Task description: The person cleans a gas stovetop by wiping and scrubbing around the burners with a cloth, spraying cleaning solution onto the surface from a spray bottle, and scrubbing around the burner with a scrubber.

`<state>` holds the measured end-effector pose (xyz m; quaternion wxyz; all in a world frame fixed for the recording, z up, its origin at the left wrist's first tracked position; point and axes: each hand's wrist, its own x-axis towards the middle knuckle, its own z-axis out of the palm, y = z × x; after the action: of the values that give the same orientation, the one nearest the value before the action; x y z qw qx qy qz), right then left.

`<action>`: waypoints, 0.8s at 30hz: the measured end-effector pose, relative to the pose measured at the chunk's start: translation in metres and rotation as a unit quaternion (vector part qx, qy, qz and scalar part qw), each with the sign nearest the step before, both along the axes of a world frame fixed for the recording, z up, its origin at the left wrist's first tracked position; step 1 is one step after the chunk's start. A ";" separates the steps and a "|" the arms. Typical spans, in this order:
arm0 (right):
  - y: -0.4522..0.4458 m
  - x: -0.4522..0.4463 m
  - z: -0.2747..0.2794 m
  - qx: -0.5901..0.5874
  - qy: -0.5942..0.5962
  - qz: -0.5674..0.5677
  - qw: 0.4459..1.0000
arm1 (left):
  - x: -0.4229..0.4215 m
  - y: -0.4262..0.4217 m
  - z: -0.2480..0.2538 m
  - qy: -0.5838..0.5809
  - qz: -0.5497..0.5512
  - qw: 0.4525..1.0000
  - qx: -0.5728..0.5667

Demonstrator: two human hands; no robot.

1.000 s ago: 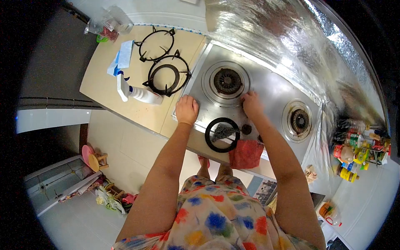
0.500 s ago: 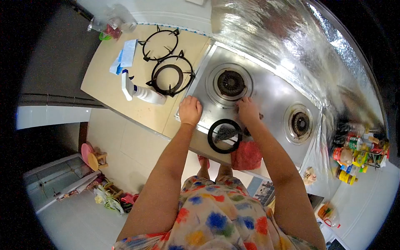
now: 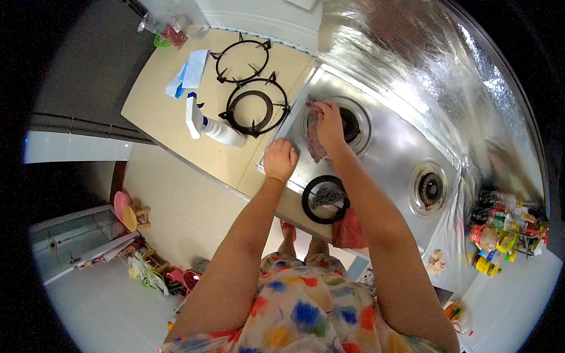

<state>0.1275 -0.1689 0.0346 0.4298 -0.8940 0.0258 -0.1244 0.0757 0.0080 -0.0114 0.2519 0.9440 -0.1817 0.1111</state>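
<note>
My right hand [image 3: 329,125] is closed on a purplish-brown rag [image 3: 316,138], which lies against the left side of the near burner [image 3: 348,125] on the steel gas stove [image 3: 385,156]. My left hand [image 3: 281,160] rests on the stove's front left edge with its fingers curled in and nothing visible in them. Just right of it, a black ring [image 3: 308,207] sits at the front edge with a grey scouring pad [image 3: 327,196] inside it. A red cloth [image 3: 349,230] hangs at the edge beside the ring, partly behind my right arm.
On the beige counter [image 3: 176,126] to the left are a white spray bottle [image 3: 222,133], two black pan supports [image 3: 259,130] and a blue-and-white packet [image 3: 194,69]. The far burner [image 3: 431,188] is at the right. Bottles and jars [image 3: 500,235] crowd the right wall.
My right hand has moved up and left across the stove, and the rag now spreads beside the near burner. The left hand stays at the stove's edge. The view has shifted slightly.
</note>
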 end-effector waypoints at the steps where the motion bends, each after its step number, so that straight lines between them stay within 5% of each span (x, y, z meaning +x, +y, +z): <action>1: -0.001 0.017 -0.014 -0.031 0.009 -0.010 0.999 | 0.000 -0.001 0.003 -0.003 0.003 1.000 0.005; 6: -0.002 0.056 -0.032 -0.265 0.104 0.023 0.958 | 0.001 0.001 0.002 0.013 -0.007 1.000 -0.011; 15: 0.011 0.000 -0.029 -0.245 0.001 0.188 0.951 | -0.001 0.000 0.000 0.000 0.003 1.000 0.004; 24: -0.040 -0.074 -0.026 -0.133 0.129 0.304 0.934 | -0.001 0.000 -0.002 0.002 0.002 1.000 0.001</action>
<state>0.0539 -0.2084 0.0090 0.3168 -0.9165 -0.2088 0.1265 0.0751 0.0084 -0.0139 0.2511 0.9449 -0.1794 0.1091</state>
